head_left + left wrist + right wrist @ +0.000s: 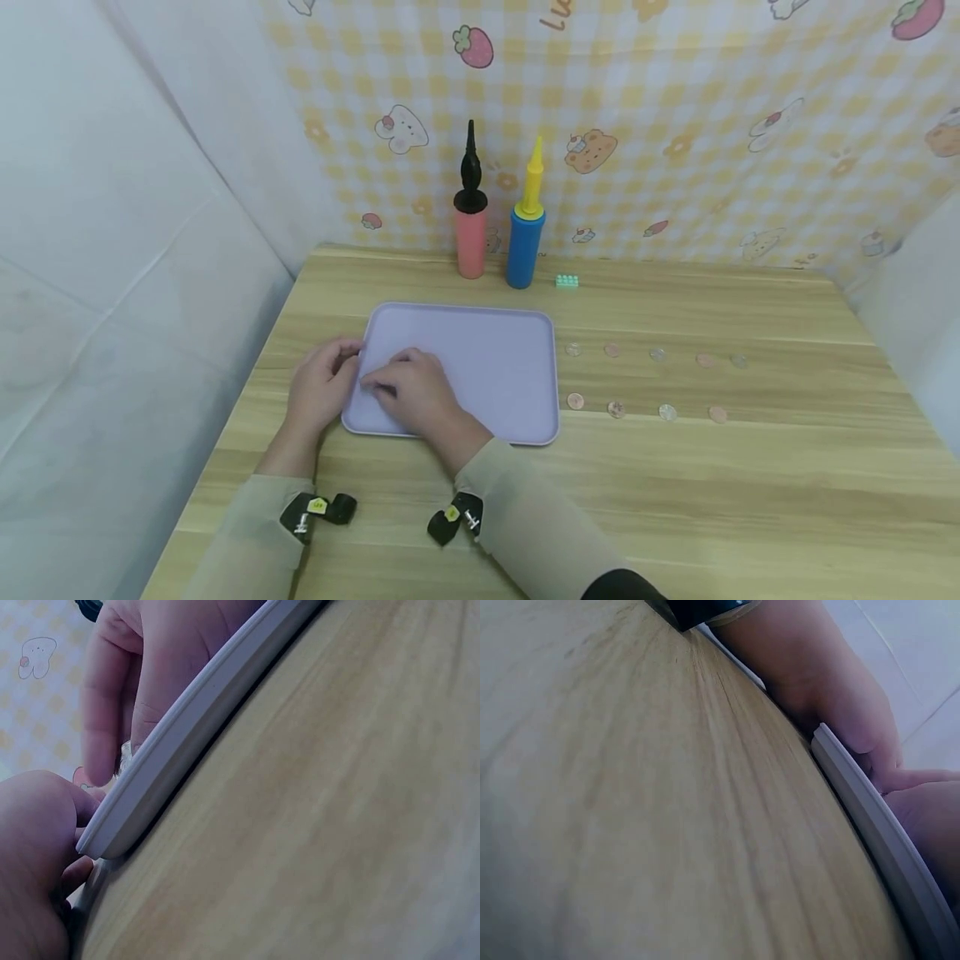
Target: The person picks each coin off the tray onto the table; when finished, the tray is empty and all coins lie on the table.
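Observation:
A lavender tray (495, 358) lies on the wooden table. At its left rim is my left hand (324, 385), its curled fingers holding the edge; in the left wrist view one finger shows above the rim (161, 746) and another lower down. My right hand (420, 393) is over the left part of the tray, thumb and fingers together and pointing left. Between them the left wrist view shows a small shiny piece (126, 752), which looks like a coin; most of it is hidden.
Right of the tray, several silvery and copper coins (616, 409) lie in two rows. Behind it stand a pink hand pump (471, 242) with a black nozzle and a blue hand pump (523, 250) with a yellow one. A mint toy brick (567, 281) sits beside them. A checked cloth (675, 108) hangs behind.

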The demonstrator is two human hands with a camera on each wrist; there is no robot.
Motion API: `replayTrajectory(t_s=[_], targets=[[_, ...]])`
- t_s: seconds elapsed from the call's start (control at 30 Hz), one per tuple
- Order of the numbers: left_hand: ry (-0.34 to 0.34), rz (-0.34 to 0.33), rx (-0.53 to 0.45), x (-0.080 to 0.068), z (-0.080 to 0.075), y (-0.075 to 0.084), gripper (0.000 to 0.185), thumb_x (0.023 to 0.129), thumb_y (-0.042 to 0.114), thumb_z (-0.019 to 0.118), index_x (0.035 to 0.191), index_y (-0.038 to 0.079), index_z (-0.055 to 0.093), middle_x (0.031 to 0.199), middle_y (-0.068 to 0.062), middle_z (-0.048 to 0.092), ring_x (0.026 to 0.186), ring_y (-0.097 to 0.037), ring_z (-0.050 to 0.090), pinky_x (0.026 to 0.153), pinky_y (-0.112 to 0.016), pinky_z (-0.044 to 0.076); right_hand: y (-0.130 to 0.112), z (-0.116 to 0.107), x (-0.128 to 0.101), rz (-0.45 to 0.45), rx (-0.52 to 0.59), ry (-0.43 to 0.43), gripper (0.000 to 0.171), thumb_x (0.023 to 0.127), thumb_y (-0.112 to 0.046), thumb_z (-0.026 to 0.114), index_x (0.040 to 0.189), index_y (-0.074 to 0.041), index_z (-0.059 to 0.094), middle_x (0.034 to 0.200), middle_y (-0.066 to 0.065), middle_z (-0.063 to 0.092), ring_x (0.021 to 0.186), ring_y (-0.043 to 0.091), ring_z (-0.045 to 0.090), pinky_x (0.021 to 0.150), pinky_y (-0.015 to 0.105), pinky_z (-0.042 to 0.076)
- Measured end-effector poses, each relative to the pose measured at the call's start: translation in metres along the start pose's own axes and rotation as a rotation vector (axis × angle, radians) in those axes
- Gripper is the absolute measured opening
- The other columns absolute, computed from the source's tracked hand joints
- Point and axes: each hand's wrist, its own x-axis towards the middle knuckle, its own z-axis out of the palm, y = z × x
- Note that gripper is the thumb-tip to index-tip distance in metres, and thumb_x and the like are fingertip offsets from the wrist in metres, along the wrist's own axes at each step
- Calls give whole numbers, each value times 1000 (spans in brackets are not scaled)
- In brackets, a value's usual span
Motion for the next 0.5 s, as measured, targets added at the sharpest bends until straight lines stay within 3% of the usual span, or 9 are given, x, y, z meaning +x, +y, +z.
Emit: replayTrajectory(t_s=[0.13, 0.27, 0.37, 0.5], targets=[[1, 10, -6, 0, 0, 0, 25, 102, 10, 61, 122, 5, 75, 121, -19, 76, 118, -40, 64, 106, -60, 43, 1, 0, -1, -14, 37, 13, 22, 91, -23, 85, 111, -31, 85, 95, -15, 80, 105, 11, 67, 93, 27, 52], [-2, 19, 4, 0, 0, 0, 25, 101, 10, 62, 122, 5, 75, 122, -19, 75, 123, -43, 61, 114, -68, 31, 3, 1, -2, 29, 202, 37, 30, 84, -21, 91, 113, -24, 85, 94, -12, 80, 99, 8, 66, 91, 20, 50], [-10, 14, 12, 0, -1, 0, 25, 102, 11, 61, 122, 5, 75, 124, -20, 75, 124, -44, 61, 115, -69, 30, 4, -1, -1, 49, 340, 35, 33, 84, -17, 92, 116, -18, 84, 99, -8, 81, 95, 6, 66, 89, 16, 49], [-23, -1, 16, 0, -2, 0, 26, 102, 12, 61, 123, 6, 74, 125, -20, 74, 125, -43, 60, 116, -69, 28, 3, -5, 0, 75, 413, -21, 34, 85, -16, 92, 118, -15, 84, 104, -4, 82, 91, 2, 64, 84, 12, 48]])
